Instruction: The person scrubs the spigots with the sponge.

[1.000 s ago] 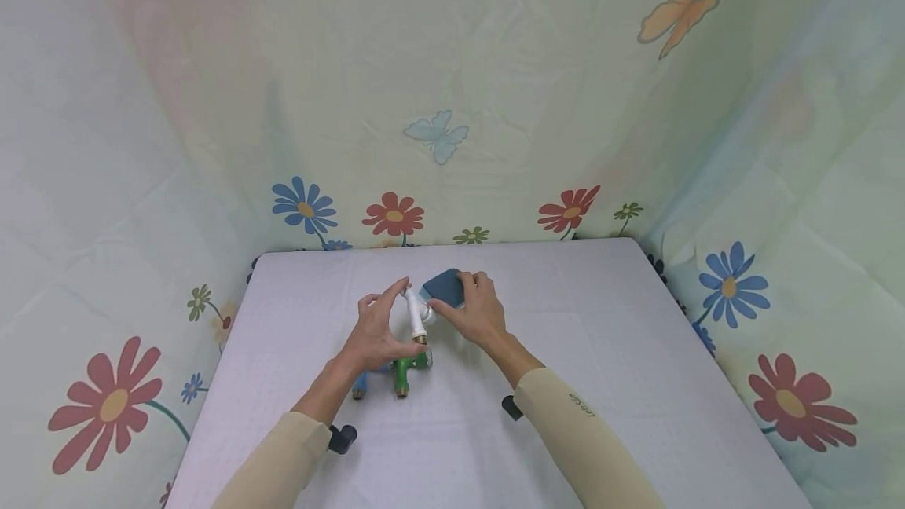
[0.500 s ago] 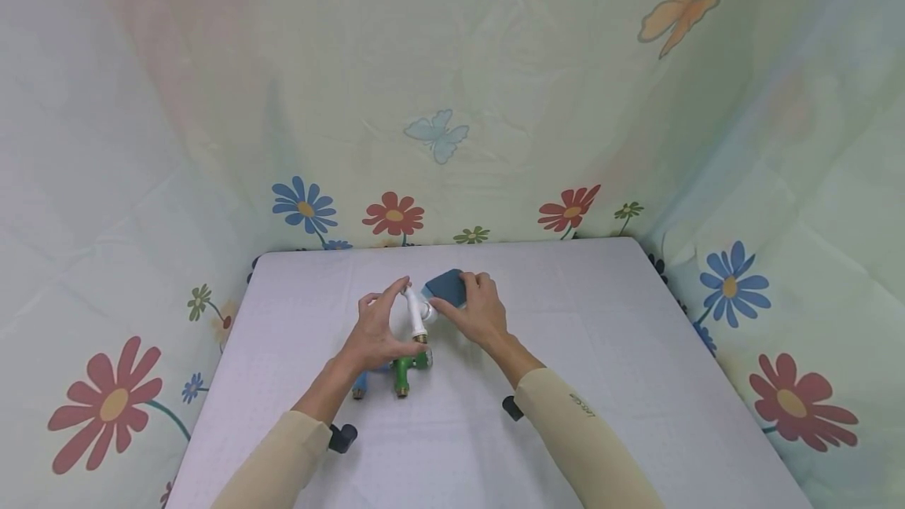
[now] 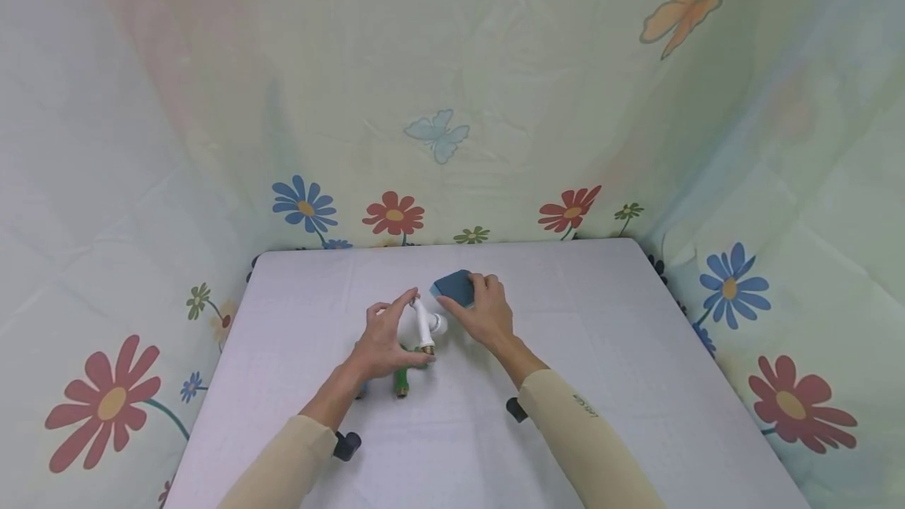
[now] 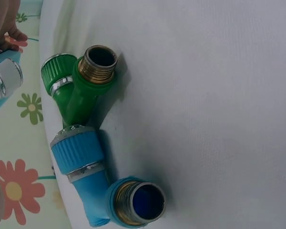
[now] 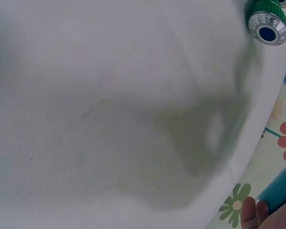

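Observation:
In the head view my left hand (image 3: 382, 342) holds a white tap (image 3: 424, 326) between thumb and fingertips, its brass threaded end towards me. Just right of it, my right hand (image 3: 488, 314) grips a flat blue sponge-like block (image 3: 452, 287), dark on top with a lighter edge. A narrow gap separates the block from the tap. Below my left hand, partly hidden by it, lies a green tap (image 3: 401, 382). The left wrist view shows a blue tap (image 4: 83, 152) touching it end to end, both with threaded openings; the white tap's knob (image 4: 10, 76) shows at left.
The taps lie on a white cloth-covered table (image 3: 580, 352). Two black pieces, one left (image 3: 346, 446) and one right (image 3: 517, 409), sit by my forearms. Flowered curtains (image 3: 452, 179) stand behind and at both sides.
Both hands have shifted slightly right, the left also a little towards me, carrying the white tap and the blue block. The left hand now covers more of the blue and green taps.

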Action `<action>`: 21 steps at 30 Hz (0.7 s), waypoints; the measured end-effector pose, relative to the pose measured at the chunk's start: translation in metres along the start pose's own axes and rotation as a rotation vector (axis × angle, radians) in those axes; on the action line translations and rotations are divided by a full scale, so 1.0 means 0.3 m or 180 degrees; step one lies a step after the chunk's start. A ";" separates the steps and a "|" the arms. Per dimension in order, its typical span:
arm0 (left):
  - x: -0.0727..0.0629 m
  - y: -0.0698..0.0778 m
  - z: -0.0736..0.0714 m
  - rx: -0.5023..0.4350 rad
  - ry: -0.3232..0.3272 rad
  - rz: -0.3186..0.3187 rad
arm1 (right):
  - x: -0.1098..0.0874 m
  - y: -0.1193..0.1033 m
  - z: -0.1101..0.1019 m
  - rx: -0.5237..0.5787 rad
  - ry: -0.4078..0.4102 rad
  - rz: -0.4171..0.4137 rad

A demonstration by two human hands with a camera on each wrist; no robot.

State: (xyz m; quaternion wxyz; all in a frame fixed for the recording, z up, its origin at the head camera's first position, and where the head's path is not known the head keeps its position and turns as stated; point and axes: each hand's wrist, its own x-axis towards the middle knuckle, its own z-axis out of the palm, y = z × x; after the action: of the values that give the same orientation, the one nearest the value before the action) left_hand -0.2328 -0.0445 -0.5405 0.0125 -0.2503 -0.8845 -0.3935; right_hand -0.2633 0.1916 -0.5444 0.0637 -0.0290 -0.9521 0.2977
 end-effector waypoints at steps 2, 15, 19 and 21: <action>-0.002 0.002 0.012 0.0018 -0.0041 0.0005 | 0.002 0.006 0.002 -0.0018 -0.0004 0.0017; -0.022 -0.013 0.102 0.0027 -0.0271 0.0194 | 0.007 0.061 0.001 -0.0180 -0.0029 0.0149; -0.021 -0.014 0.127 0.0023 -0.0323 0.0213 | 0.005 0.082 0.001 -0.0210 0.0003 0.0160; -0.023 -0.011 0.140 0.0013 -0.0359 0.0240 | 0.003 0.094 0.003 -0.0215 0.0017 0.0158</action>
State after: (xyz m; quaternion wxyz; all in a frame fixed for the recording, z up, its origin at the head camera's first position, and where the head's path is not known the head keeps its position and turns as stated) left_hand -0.2210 -0.0199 -0.5733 -0.0221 -0.3052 -0.8745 -0.3762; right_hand -0.2638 0.2144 -0.5612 0.0577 -0.0556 -0.9604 0.2668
